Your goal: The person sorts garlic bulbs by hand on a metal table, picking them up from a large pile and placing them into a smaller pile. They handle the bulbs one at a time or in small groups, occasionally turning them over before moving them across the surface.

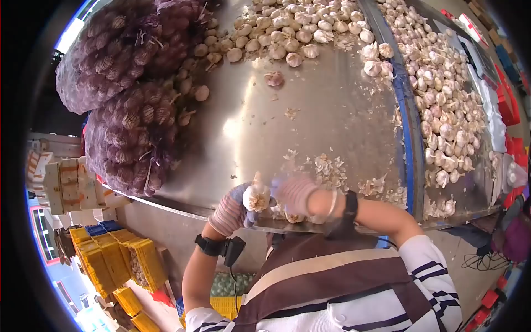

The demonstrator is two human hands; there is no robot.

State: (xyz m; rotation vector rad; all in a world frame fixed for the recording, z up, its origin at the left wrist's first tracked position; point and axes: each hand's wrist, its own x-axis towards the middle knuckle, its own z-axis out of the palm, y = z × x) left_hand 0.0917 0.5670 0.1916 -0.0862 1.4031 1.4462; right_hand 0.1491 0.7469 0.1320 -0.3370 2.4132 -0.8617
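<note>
My left hand (pixel 231 210), in a striped knit glove, is closed around a whitish garlic bulb (pixel 256 198) at the near edge of the metal table (pixel 332 110). The bulb's stem points up, away from me. Just right of it is my right hand (pixel 296 195), gloved the same way; motion smears its fingers, so whether they grip anything does not show. Loose garlic skins (pixel 331 169) lie beyond that hand. Partly hidden beneath it, more bulbs (pixel 293 217) sit along the table's edge. A single reddish bulb (pixel 274 79) rests farther up the metal.
Purple mesh sacks of garlic (pixel 130 138) are stacked on the left. Many loose bulbs (pixel 287 27) cover the far end. A blue-edged divider (pixel 406 122) separates another garlic pile (pixel 442 105) on the right. Yellow crates (pixel 105 260) stand on the floor at lower left.
</note>
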